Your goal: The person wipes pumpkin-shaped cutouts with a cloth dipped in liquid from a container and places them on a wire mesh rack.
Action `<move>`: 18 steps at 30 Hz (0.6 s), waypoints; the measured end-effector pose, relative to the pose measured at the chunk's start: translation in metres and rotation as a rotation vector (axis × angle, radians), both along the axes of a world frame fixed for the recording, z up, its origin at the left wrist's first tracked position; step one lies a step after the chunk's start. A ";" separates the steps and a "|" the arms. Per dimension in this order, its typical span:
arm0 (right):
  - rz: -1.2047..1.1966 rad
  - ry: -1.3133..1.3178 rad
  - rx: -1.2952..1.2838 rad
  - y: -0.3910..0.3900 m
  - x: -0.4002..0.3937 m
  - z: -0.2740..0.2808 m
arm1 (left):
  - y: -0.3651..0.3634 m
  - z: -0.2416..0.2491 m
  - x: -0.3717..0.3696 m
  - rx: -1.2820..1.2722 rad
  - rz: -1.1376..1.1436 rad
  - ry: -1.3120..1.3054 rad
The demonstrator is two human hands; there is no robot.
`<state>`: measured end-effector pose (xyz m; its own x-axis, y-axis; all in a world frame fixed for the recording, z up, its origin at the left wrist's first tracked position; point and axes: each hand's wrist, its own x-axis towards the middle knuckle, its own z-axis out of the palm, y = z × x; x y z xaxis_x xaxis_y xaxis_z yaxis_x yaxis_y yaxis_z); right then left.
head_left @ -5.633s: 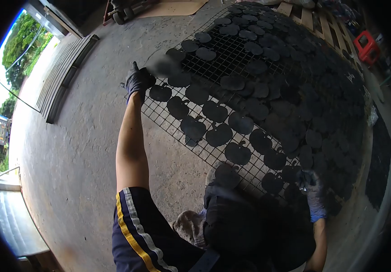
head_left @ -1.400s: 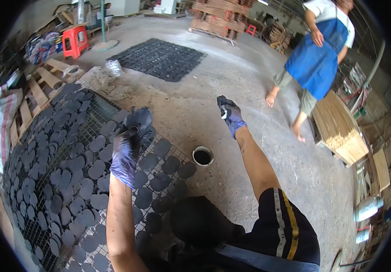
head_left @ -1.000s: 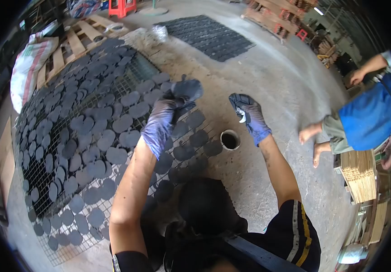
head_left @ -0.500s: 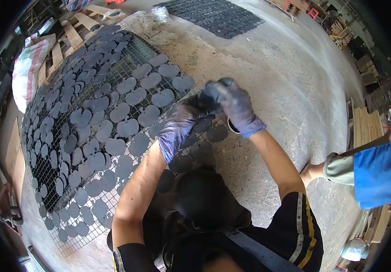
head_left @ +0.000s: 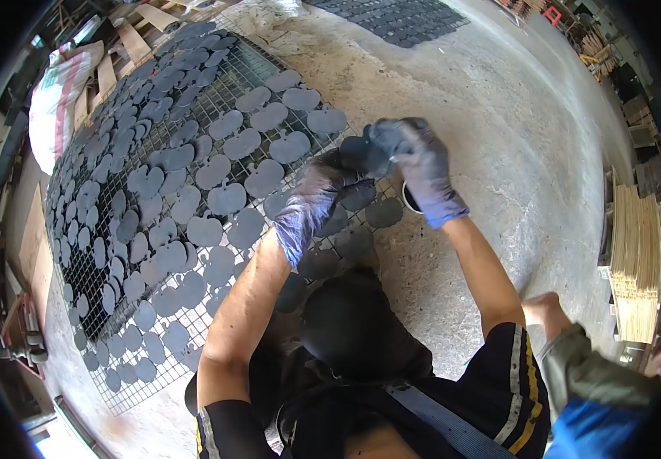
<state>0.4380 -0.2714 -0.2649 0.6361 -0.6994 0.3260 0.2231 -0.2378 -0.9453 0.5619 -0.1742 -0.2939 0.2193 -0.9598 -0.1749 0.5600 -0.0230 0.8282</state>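
Both my hands wear dark, paint-stained gloves and meet over the near right corner of a wire mesh rack (head_left: 120, 386). My left hand (head_left: 309, 205) grips a black apple-shaped flat piece (head_left: 362, 153) from below. My right hand (head_left: 421, 170) closes over the same piece from the right. Several matching black pieces (head_left: 227, 197) lie in rows across the rack. A small round paint can (head_left: 408, 203) stands on the concrete, mostly hidden behind my right wrist.
Another person's grey sleeve and blue apron (head_left: 594, 390) and bare foot (head_left: 543, 307) are close at the lower right. A stack of wooden slats (head_left: 636, 260) lies to the right. A white sack (head_left: 51, 96), a wooden pallet (head_left: 127, 38) and a second rack of black pieces (head_left: 399, 15) lie beyond.
My right hand came in from beside the can and joined my left hand on the black piece. The view tilted down, and the other person walked closer at the right.
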 end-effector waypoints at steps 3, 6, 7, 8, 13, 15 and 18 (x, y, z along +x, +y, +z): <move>-0.240 0.417 -0.984 0.014 -0.002 -0.012 | -0.004 -0.011 -0.002 0.030 0.082 -0.124; -0.278 0.252 -0.511 -0.038 -0.004 -0.050 | 0.000 -0.008 -0.001 -0.056 0.083 0.054; -0.345 0.323 -0.450 -0.027 -0.007 -0.022 | 0.001 -0.008 0.001 -0.038 0.076 0.032; -0.344 0.324 -0.453 -0.023 -0.007 -0.010 | -0.001 -0.006 0.003 -0.041 0.078 0.034; -0.222 0.598 -0.878 0.007 -0.006 -0.016 | -0.008 -0.015 -0.007 -0.029 0.066 -0.087; -0.274 0.453 -0.604 -0.025 -0.007 -0.052 | -0.005 -0.019 -0.007 -0.021 0.075 -0.019; -0.135 -0.234 0.504 -0.016 -0.001 -0.019 | 0.002 -0.010 -0.004 -0.041 0.108 0.093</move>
<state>0.4368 -0.2876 -0.2839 0.4810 -0.8752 0.0521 0.4387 0.1888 -0.8786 0.5574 -0.1726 -0.3036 0.3066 -0.9382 -0.1608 0.6318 0.0742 0.7716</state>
